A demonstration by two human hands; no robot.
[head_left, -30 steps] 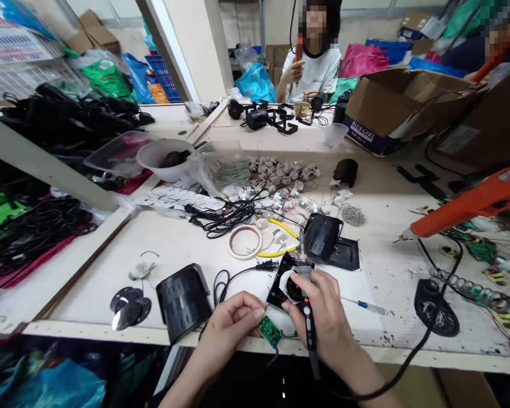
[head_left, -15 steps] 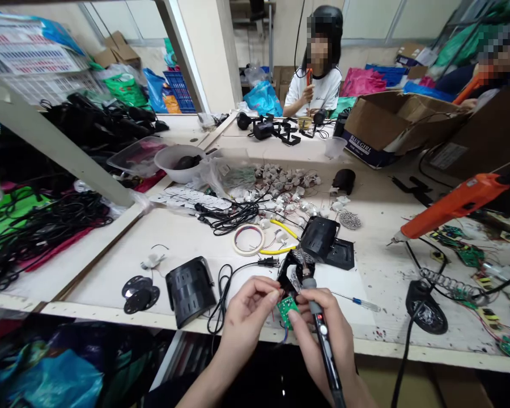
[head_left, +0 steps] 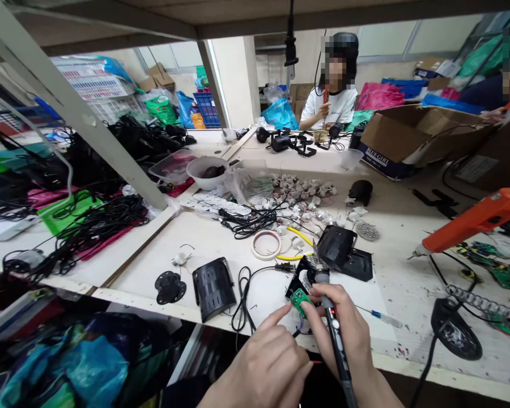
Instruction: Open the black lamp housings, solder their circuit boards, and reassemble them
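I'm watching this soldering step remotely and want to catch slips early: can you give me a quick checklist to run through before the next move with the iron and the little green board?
1. Green circuit board gripped: ok, pinched between left hand fingertips and the right thumb.
2. Soldering iron secured: ok, right hand wraps its handle.
3. Iron tip away from fingers: cannot tell, the tip is too small to see against the black housing behind it.
4. Iron cord free: cannot tell, it leaves the picture at the bottom.
5. Stand within reach: ok, iron stand sits to the right on the bench.
6. Screwdriver out of the way: ok, lying apart, right of the hands.
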